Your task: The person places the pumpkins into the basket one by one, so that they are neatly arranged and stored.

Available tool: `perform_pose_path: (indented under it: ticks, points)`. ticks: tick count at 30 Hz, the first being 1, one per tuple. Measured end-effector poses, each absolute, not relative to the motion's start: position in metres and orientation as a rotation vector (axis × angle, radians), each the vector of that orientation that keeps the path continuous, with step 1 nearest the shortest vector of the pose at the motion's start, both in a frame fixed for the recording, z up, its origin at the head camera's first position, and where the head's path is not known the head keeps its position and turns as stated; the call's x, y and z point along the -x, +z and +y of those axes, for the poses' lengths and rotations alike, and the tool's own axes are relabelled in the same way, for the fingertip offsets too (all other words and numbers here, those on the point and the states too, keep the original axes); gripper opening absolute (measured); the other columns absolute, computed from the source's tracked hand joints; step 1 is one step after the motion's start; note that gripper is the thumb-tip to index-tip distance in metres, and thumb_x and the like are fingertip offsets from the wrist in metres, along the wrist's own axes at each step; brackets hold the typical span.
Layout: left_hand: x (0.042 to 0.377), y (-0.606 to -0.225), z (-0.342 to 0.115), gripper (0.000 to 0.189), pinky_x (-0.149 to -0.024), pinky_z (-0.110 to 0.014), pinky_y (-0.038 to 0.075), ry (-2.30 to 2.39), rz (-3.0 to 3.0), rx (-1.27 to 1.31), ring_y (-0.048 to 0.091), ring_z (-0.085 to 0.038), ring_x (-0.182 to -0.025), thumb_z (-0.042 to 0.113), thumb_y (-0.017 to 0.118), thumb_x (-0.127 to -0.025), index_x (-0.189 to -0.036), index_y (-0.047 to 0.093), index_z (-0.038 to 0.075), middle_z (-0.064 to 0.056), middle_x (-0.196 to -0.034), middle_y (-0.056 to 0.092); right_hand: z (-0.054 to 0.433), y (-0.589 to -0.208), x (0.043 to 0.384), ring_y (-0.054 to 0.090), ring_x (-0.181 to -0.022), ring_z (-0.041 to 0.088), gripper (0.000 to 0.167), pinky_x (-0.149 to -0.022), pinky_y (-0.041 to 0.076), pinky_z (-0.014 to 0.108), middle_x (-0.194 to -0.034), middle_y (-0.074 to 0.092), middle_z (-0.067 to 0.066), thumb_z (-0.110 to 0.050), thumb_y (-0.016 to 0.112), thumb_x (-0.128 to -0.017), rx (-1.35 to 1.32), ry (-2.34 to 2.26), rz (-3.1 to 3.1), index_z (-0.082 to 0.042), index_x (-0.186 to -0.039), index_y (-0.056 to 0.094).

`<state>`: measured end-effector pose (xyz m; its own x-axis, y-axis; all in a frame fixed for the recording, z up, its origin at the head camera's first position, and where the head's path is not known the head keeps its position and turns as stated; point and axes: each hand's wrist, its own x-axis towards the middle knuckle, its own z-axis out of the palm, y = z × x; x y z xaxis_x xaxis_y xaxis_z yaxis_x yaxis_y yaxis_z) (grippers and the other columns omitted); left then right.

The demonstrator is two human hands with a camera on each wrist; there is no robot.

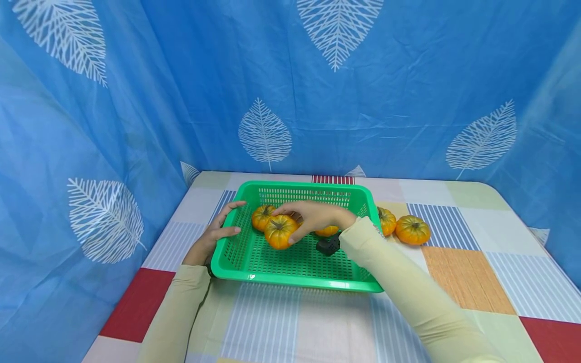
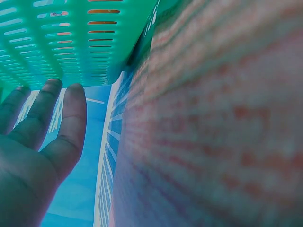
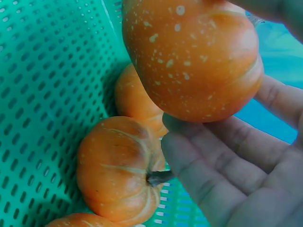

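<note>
My right hand (image 1: 315,217) grips a small orange pumpkin (image 1: 280,232) inside the green plastic basket (image 1: 299,286). In the right wrist view the held pumpkin (image 3: 194,61) shows pale specks, with fingers around its side and below it. Another pumpkin (image 1: 263,218) sits near the basket's left end, and one more (image 1: 327,231) lies partly hidden under the right hand. A stemmed pumpkin (image 3: 120,170) appears below the held one. My left hand (image 1: 212,237) holds the basket's left rim, thumb and a finger over it; other fingers (image 2: 73,111) touch the outer wall.
Two more pumpkins, one (image 1: 413,230) whole in view and one (image 1: 387,222) partly behind the basket rim, lie on the table to the right. A checked cloth (image 1: 472,280) covers the table. Blue leaf-patterned curtains (image 1: 327,116) hang behind and at the sides.
</note>
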<state>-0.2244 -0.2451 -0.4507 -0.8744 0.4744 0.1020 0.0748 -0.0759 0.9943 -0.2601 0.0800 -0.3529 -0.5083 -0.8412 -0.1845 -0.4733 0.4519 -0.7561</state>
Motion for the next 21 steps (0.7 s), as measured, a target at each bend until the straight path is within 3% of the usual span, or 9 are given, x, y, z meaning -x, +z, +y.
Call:
perform_pose_path:
  ticks: [8,21]
  points:
    - [0.226,-0.452,-0.245,0.067,-0.096,-0.034,0.061,2.027,1.920,-0.619,0.063,-0.030,-0.123,0.013,0.058,-0.100,-0.163,0.035,0.017,-0.030,-0.169,0.020,0.071,-0.359,0.262,0.057,-0.137,0.033,0.077,-0.115,0.049,0.042,-0.163,0.050,0.018,-0.016,0.084,-0.093,1.066,-0.829,2.159,-0.003,-0.161,0.049]
    - [0.226,-0.451,-0.244,0.068,-0.096,-0.035,0.062,2.035,1.906,-0.595,0.063,-0.031,-0.122,0.012,0.057,-0.100,-0.163,0.034,0.017,-0.030,-0.168,0.022,0.059,-0.369,0.257,0.056,-0.138,0.029,0.075,-0.116,0.048,0.040,-0.157,0.054,0.014,-0.012,0.085,-0.092,1.014,-0.784,2.131,-0.004,-0.159,0.051]
